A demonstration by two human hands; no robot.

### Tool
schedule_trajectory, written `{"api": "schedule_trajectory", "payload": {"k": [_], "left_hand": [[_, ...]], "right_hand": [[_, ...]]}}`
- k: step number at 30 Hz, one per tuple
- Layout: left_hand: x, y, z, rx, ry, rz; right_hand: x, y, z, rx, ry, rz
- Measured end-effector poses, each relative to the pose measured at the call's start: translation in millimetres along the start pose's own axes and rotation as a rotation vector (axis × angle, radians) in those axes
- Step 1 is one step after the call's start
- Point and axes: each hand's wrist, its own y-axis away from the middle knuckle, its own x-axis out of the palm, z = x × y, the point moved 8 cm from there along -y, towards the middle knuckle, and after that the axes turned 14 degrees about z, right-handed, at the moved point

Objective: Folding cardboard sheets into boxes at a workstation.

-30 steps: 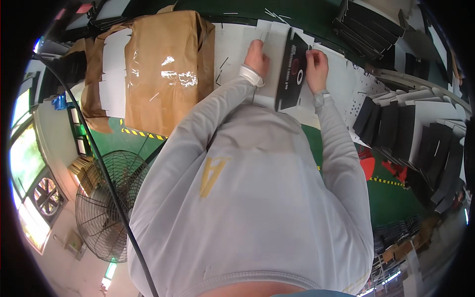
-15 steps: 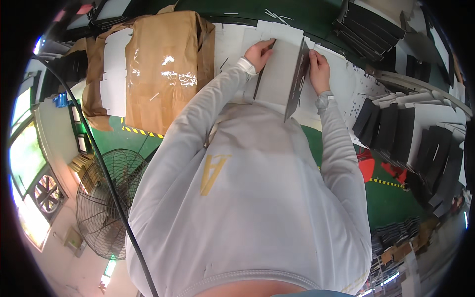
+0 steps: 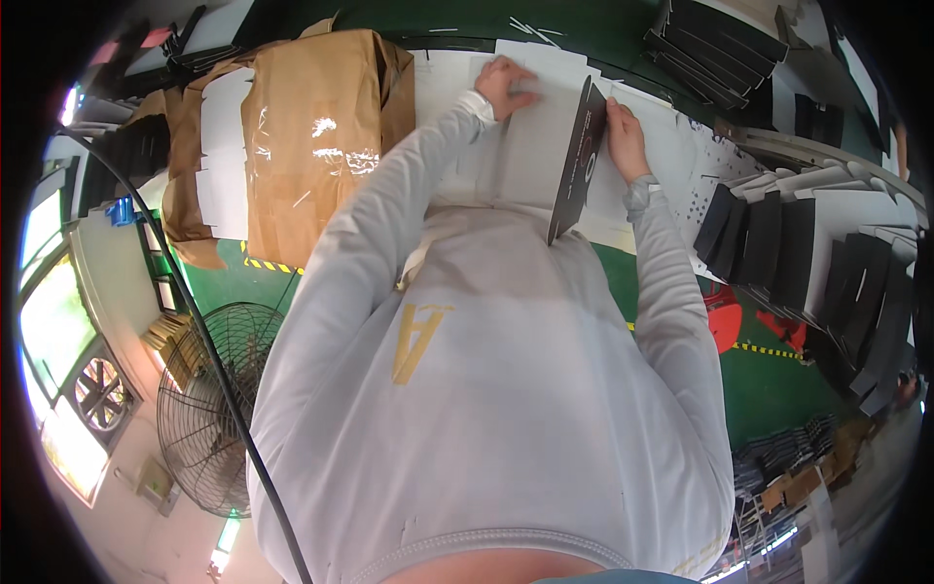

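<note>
A flat carton blank (image 3: 535,156), whitish on its inner face, lies on the bench in front of my body. Its right panel (image 3: 576,161) stands folded up, and the dark outer face with a pale round mark shows. My right hand (image 3: 628,141) grips that panel near its top edge, thumb against the dark face. At the blank's far left, my left hand (image 3: 506,88) is open, fingers and thumb apart and slightly smeared by motion. Nothing shows between those fingers. White sheets lie beneath and beside the blank.
Left of the blank sits a large bundle wrapped in brown paper (image 3: 316,146). Stacked black-and-white card pieces (image 3: 778,243) stand at the right, with more dark card (image 3: 715,58) behind. A caged fan (image 3: 209,419) and a hanging black cable (image 3: 216,346) are at my left.
My left hand has let go of the left panel and opened, moving slightly up. That panel no longer stands up. The right hand still holds the right panel.
</note>
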Motion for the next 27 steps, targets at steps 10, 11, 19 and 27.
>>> {"api": "schedule_trajectory", "payload": {"k": [10,11,19,27], "left_hand": [[-15,-34,-32,-0.087,-0.506,0.367],[-19,-37,-34,-0.098,-0.526,0.359],[-18,-36,-33,-0.047,-0.507,0.405],[2,37,-76,0.437,-0.495,-0.069]], "right_hand": [[-2,1,-4,0.102,0.041,-0.003],[-3,0,-10,0.103,0.043,-0.009],[5,0,-9,0.107,-0.187,-0.014],[-2,0,36,-0.212,-0.793,-0.152]]}}
